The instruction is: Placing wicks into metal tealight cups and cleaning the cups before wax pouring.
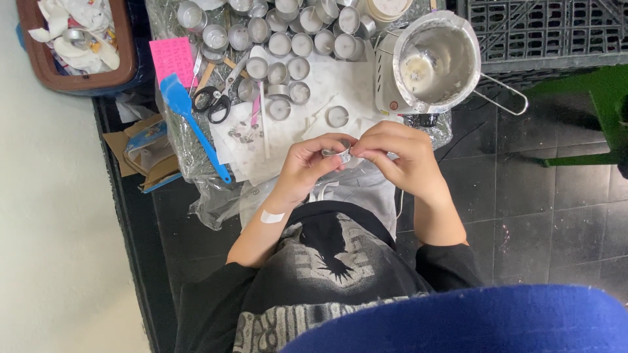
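Lap: dark printed shirt and a blue edge fill the lower frame; white plaster (272, 216) on the forearm at the left of the frame.
Left hand (307, 163): frame centre, fingers pinched on the small metal cup (339, 153).
Right hand (396, 153): touching the cup's other side, fingers closed on its rim.
Cup position: held between both hands, above the near edge of the surface (314, 124).
Mid surface: blue spatula (191, 117), black scissors (212, 103), one lone cup (337, 116).
Far surface: rows of tealight cups (288, 39), upper centre; metal pot (435, 59) with wire handle, upper right.
Upper left: brown basket (78, 42) of scraps.
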